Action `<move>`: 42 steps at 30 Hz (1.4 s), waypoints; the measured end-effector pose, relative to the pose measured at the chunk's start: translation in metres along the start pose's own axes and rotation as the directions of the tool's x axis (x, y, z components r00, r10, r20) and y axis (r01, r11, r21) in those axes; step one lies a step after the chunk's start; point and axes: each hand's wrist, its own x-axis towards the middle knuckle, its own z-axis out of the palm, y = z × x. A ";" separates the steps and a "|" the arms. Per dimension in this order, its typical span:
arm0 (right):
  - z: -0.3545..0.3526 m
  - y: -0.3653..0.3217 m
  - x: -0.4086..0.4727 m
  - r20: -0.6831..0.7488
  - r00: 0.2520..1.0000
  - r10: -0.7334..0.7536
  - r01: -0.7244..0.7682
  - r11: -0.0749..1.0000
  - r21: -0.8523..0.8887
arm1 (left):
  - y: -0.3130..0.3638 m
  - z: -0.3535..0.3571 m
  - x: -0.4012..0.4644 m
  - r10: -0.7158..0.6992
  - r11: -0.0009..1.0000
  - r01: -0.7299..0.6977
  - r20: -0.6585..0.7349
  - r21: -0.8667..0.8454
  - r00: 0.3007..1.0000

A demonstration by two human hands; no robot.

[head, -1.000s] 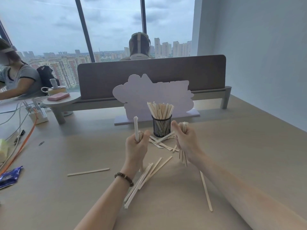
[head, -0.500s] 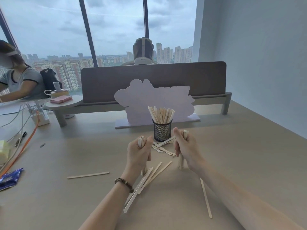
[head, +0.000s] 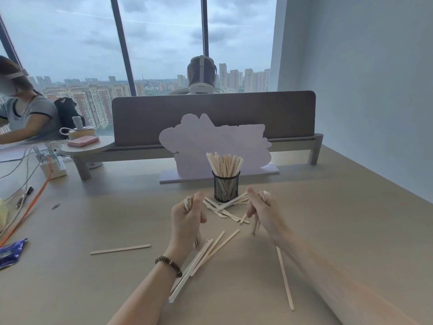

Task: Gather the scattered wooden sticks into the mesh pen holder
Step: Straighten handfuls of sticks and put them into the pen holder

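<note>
At the centre of the frame a black mesh pen holder (head: 226,189) stands upright on the beige table (head: 339,219), just in front of a pale lilac cut-out sign (head: 210,146). The holder is packed with wooden sticks (head: 224,163) that stand on end and fan out above its rim.

Around the base of the holder, on its near side, a loose heap of sticks (head: 225,208) lies flat and criss-crossed on the table. Lower in the frame, a cluster of long sticks (head: 206,253) lies slanted beside the left wrist, a single stick (head: 120,249) lies apart at centre left, and another single stick (head: 284,277) lies along the right forearm at lower right.

The left hand (head: 186,220), with a beaded bracelet (head: 168,265) on its wrist, is curled into a fist round a small bundle of sticks (head: 187,204), whose ends poke out above and below the fist. The right hand (head: 262,212) is likewise curled round its own bundle (head: 256,225), held roughly upright with the lower ends at or near the table; whether they touch it cannot be told. Both hands sit just in front of the holder, one to each side.

At the left edge lie cables (head: 25,207) and a blue wrapper (head: 10,253). A grey desk divider (head: 281,113) runs behind the sign.
</note>
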 end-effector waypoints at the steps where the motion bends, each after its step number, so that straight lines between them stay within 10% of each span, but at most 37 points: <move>1: -0.002 -0.001 0.000 -0.009 1.000 0.007 -0.007 1.000 0.017 | 0.001 -0.001 0.000 0.004 1.000 -0.004 0.004 -0.003 1.000; 8: -0.005 -0.013 -0.002 -0.103 0.988 0.113 -0.089 0.973 0.214 | 0.011 0.002 -0.004 -0.004 0.998 0.007 0.056 -0.057 0.998; 17: -0.012 -0.003 -0.003 0.182 0.980 0.083 -0.148 0.912 0.381 | 0.015 -0.002 -0.006 -0.065 0.960 0.104 0.155 -0.260 0.986; 32: -0.027 -0.008 -0.004 0.264 0.961 0.085 -0.027 0.976 -0.215 | 0.000 -0.029 -0.007 0.153 0.812 -0.295 0.305 0.504 0.940; 42: -0.055 -0.011 0.015 0.160 0.973 0.167 -0.132 0.969 -0.207 | 0.020 -0.048 0.021 0.024 0.802 -0.224 0.346 0.554 0.938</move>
